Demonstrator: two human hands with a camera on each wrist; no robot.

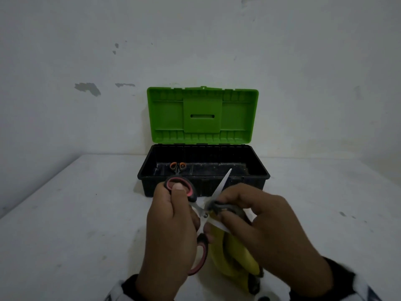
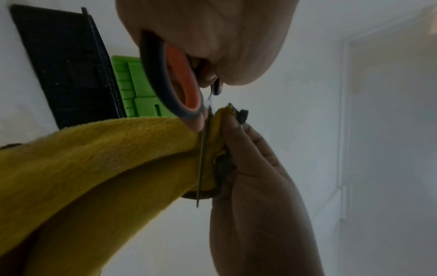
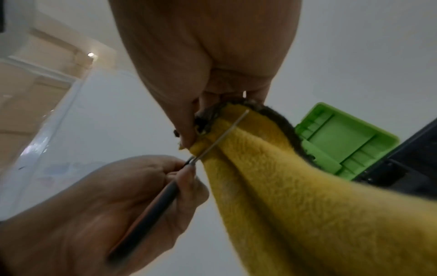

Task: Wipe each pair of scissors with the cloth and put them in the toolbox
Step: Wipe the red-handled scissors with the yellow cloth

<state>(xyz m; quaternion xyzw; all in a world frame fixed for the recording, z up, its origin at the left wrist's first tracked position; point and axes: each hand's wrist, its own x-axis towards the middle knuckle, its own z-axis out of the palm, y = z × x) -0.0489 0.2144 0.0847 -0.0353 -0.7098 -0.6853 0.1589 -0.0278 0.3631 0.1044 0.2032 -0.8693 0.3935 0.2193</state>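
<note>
My left hand (image 1: 171, 222) grips the black and pink handles of a large pair of scissors (image 1: 221, 183), blades spread apart, over the table in front of the toolbox. My right hand (image 1: 260, 224) pinches the yellow cloth (image 1: 234, 255) around the lower blade near the pivot; the cloth (image 2: 94, 158) hangs down below it. In the wrist views the thin blade (image 3: 220, 138) runs into the cloth's fold (image 3: 272, 177). A small orange-handled pair of scissors (image 1: 178, 166) lies inside the black toolbox (image 1: 256, 177), at its left end. The green lid (image 1: 201, 115) stands open against the wall.
The toolbox stands on a white table (image 1: 76, 213) pushed against a white wall (image 1: 86, 61). The table's left edge (image 1: 39, 183) runs diagonally toward the back corner. Bare tabletop lies to either side of my hands.
</note>
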